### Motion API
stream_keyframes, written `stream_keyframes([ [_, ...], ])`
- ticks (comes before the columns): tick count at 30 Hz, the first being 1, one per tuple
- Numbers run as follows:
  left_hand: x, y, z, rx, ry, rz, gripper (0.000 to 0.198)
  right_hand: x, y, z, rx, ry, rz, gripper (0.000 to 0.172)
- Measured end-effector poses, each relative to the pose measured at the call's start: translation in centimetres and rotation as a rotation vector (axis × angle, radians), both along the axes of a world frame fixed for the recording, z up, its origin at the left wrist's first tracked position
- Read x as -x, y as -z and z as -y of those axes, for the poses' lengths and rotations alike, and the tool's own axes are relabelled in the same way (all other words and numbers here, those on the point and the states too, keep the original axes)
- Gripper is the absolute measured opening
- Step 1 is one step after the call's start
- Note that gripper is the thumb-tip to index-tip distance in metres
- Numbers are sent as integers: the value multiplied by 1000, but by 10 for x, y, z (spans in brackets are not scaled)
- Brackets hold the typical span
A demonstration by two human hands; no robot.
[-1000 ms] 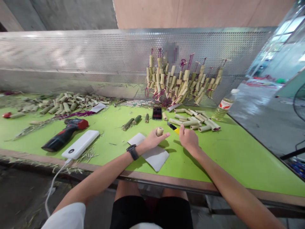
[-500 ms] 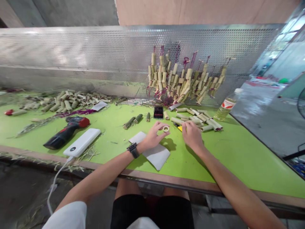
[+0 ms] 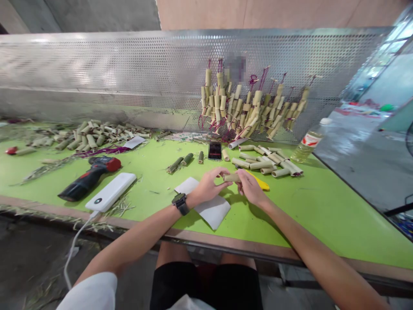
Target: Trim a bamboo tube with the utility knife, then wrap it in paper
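Note:
My left hand [image 3: 208, 187], with a black watch [image 3: 180, 203] on its wrist, pinches one end of a short bamboo tube [image 3: 231, 177] and holds it level above the green table [image 3: 309, 206]. My right hand [image 3: 250, 190] is closed at the tube's other end. It grips a yellow utility knife [image 3: 260, 184] whose handle sticks out to the right. The blade is hidden by the fingers. A white sheet [image 3: 209, 207] lies on the table under my left hand.
Cut bamboo tubes [image 3: 267, 160] lie just beyond my hands, and more are piled [image 3: 90, 135] at the far left. Strung bamboo bundles [image 3: 248, 107] hang on the perforated metal panel [image 3: 112, 77]. Also there: phone [image 3: 214, 150], bottle [image 3: 306, 144], drill [image 3: 90, 176], power bank [image 3: 111, 191].
My right hand has picked the yellow knife up off the table and come to the tube. My left hand has turned the tube from upright to level.

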State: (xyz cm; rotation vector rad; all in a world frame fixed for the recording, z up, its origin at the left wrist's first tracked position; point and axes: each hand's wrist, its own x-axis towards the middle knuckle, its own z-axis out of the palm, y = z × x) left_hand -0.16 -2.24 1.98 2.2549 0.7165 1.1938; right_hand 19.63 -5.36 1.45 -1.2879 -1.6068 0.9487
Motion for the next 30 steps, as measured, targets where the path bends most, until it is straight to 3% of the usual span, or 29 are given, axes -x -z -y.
stream_keyframes([
  [4,4,-7,3,10,-134,-173,46,0,-2,-1,-118,112,114,51],
  [8,15,-21,3,-36,-69,-515,46,-3,-5,-1,-208,180,221,55],
  [13,21,-36,11,-103,-68,-869,61,-6,-1,-3,-201,142,345,58],
  [17,20,-48,36,-81,-234,-1100,49,-5,-2,-2,-187,136,453,57],
  [20,23,-50,59,-42,-207,-1242,36,-3,-3,0,-158,111,494,57],
  [23,32,-42,74,-41,-337,-1280,31,-1,-6,1,-152,73,544,56],
  [26,48,-31,76,77,-639,-1246,70,1,-9,2,-137,42,628,52],
  [27,54,-28,73,129,-641,-1229,77,0,-10,1,-136,37,654,50],
  [30,69,-22,58,156,-471,-1081,78,-5,-16,-2,-149,23,693,45],
])
